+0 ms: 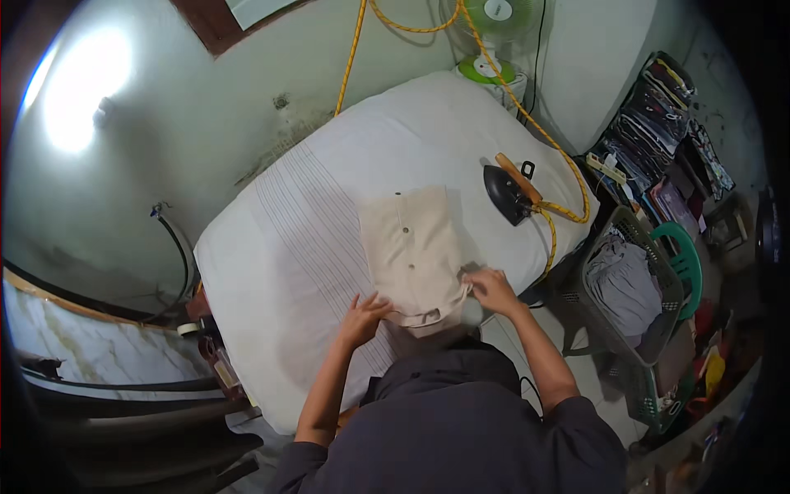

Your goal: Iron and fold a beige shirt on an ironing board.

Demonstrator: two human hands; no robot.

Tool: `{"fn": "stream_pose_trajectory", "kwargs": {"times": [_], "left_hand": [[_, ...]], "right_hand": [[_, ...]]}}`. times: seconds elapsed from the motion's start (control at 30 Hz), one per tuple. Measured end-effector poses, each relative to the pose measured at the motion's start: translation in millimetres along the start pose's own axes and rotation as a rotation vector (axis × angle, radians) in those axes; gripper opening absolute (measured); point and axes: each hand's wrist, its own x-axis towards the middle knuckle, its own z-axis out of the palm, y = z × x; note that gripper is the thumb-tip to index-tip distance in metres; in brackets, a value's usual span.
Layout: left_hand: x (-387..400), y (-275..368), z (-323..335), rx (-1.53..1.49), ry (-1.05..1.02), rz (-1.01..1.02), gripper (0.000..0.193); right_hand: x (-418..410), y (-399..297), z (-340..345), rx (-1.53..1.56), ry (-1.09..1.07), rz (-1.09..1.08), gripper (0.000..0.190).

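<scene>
A cream buttoned garment (413,241), folded into a rough rectangle, lies on the white cloth covering of a padded table (321,247); its collar end is nearest my body. My left hand (364,318) rests at the garment's near left corner with its fingers spread. At the near right corner, my right hand (492,290) pinches the edge of the fabric between thumb and fingers. To the right of the garment, a black clothes iron (509,191) with a wooden handle lies on the covering, joined to a yellow patterned cord (555,142).
Right of the table stand a plastic basket (666,333) holding grey cloth (623,287) and a green plastic chair (688,259). Stacked folded clothes (648,129) and a power strip (606,167) are beyond. A green fan (494,65) stands behind the far edge.
</scene>
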Motion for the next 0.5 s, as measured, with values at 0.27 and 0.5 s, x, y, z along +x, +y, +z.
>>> {"fn": "stream_pose_trajectory", "kwargs": {"times": [0.27, 0.5], "left_hand": [[8, 54, 39, -0.009, 0.168, -0.151, 0.058], [21, 67, 84, 0.076, 0.308, -0.356, 0.054]], "right_hand": [[-12, -40, 28, -0.285, -0.034, -0.194, 0.067], [7, -45, 35, -0.430, -0.162, -0.207, 0.080]]}}
